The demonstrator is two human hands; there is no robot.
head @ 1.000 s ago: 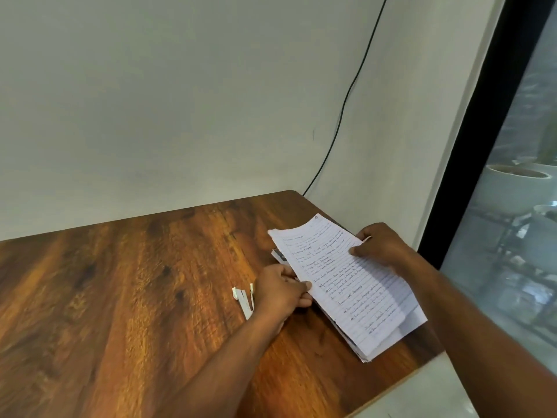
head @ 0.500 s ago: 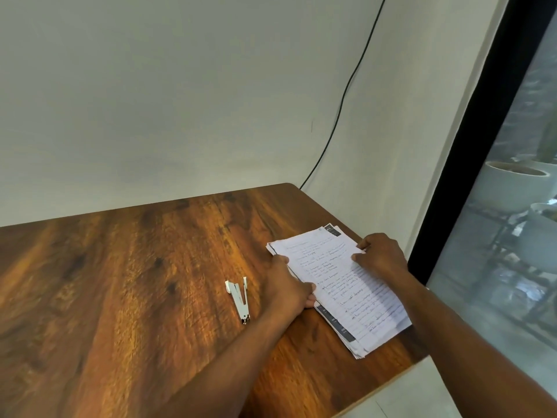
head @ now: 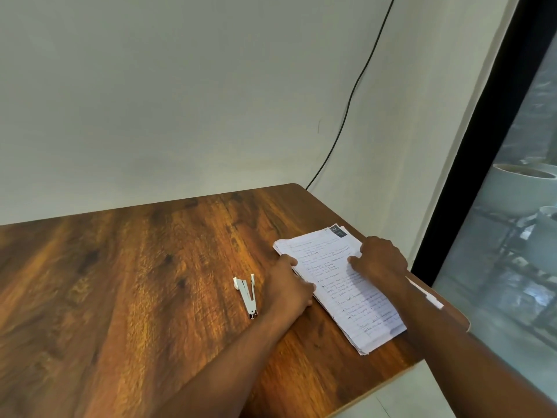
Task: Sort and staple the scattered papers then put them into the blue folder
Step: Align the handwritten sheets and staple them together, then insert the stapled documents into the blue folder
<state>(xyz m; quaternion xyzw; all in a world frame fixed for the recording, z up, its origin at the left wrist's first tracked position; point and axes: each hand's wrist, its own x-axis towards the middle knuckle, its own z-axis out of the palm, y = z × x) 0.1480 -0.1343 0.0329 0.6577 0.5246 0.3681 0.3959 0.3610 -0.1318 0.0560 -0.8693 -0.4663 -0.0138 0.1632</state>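
With our left hand (head: 287,289) against the handwritten white paper stack's (head: 340,286) left edge and our right hand's (head: 380,260) curled fingers pressing its top, we should square every edge before reaching for the small white stapler (head: 247,294).

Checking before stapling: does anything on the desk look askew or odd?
The paper stack isn't squared: a dark-printed sheet corner pokes out at the far end. The stapler lies gaping open on the table.

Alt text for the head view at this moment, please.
Both hands, left hand and right hand, rest on a stack of handwritten papers lying on a wooden table. A white stapler lies beside the left hand.
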